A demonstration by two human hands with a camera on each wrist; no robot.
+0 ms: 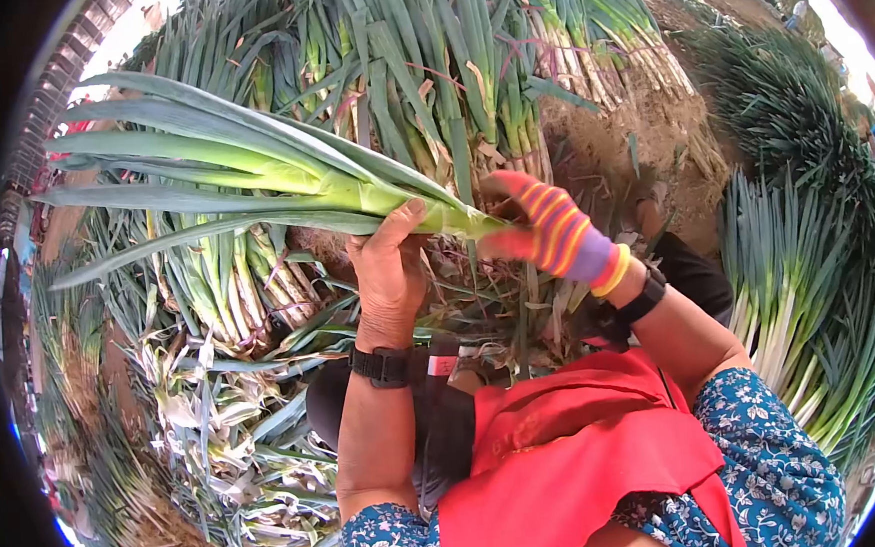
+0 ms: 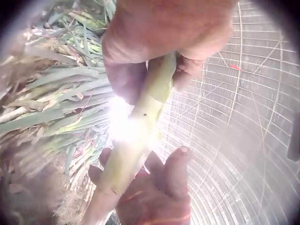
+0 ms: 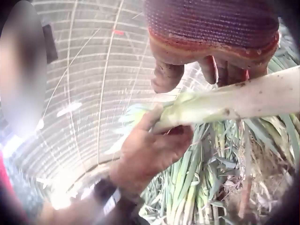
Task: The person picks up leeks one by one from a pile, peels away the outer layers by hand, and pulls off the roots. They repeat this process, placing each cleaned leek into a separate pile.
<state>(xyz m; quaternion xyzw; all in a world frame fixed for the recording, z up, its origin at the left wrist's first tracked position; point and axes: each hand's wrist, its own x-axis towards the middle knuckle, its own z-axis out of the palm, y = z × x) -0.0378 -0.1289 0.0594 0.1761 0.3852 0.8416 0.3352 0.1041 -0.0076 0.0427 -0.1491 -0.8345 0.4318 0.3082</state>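
Note:
A large leek (image 1: 322, 185) lies across the head view, its green leaves fanned to the left and its pale shank towards the right. My bare left hand (image 1: 389, 271) grips the shank just below the leaves, thumb on top. At the shank's lower end is my right hand (image 1: 555, 228), in a striped knit glove and blurred, with fingers and thumb spread either side of it. In the left wrist view, gloved fingers (image 2: 176, 176) stand apart beside the pale shank (image 2: 126, 154). The right wrist view has the glove (image 3: 211, 28) directly above the shank (image 3: 262, 96).
Tied bundles of leeks (image 1: 425, 64) stand in front of me. Stripped leaves (image 1: 236, 426) litter the ground at left. More leeks (image 1: 783, 272) lie piled at right, and a red apron (image 1: 569, 456) covers my lap.

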